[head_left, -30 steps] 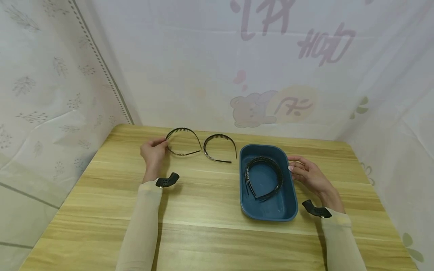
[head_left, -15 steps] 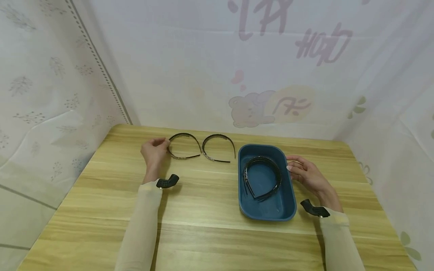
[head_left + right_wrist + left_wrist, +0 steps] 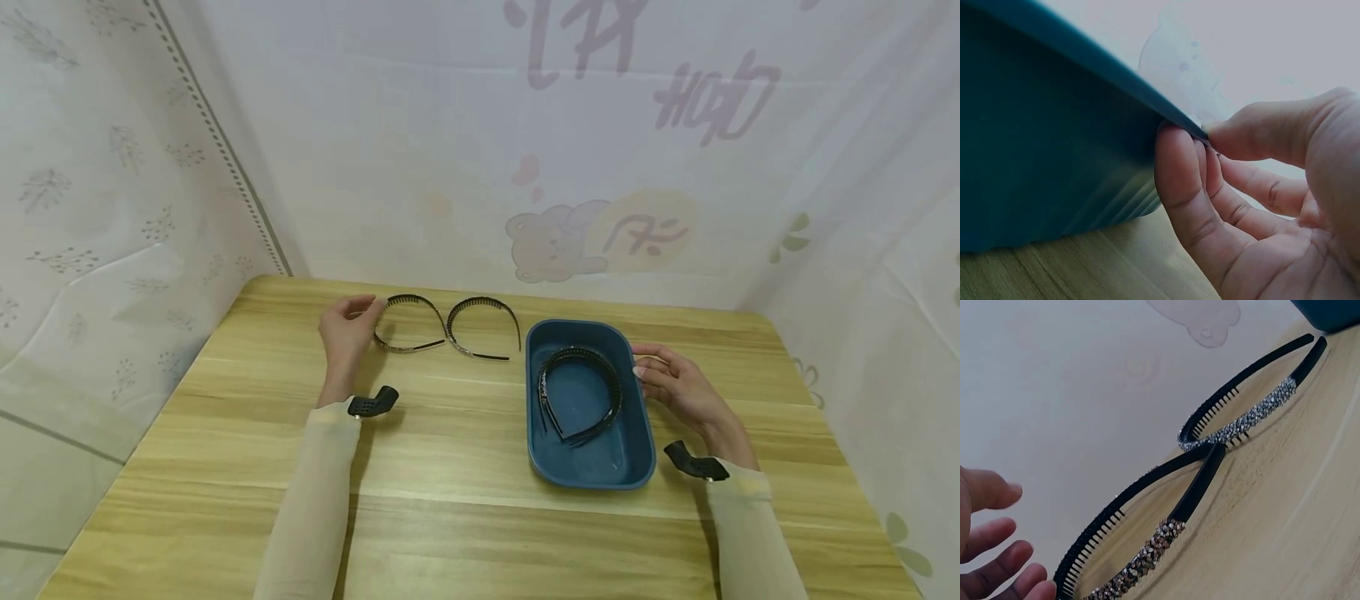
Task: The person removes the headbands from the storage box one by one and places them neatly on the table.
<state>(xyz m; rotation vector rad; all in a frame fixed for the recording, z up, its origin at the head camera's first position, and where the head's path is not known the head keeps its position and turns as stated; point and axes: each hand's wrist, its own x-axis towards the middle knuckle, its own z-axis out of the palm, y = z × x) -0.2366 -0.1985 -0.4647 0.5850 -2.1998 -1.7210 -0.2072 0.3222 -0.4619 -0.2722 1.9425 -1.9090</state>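
My left hand (image 3: pixel 348 332) is at the left end of a black toothed headband (image 3: pixel 406 298) lying on the table. In the left wrist view its thumb and fingers are spread apart, with nothing between them. Coppery glitter (image 3: pixel 1147 555) covers part of that headband. Its tip meets a second headband (image 3: pixel 1260 414) with silver glitter, just to its right. My right hand (image 3: pixel 688 387) pinches the right rim of a blue plastic bin (image 3: pixel 596 468), thumb on one side and fingers on the other. Several dark headbands (image 3: pixel 617 392) lie stacked in the bin.
The wooden table (image 3: pixel 450 533) ends at the back against a pale printed curtain (image 3: pixel 420 125). Curtains also hang to the left and right. A black camera mount sits on each wrist.
My left hand has let go of the left headband, which was lowered flat to the table. The hand has shifted slightly up and right. My right hand keeps its hold on the bin.
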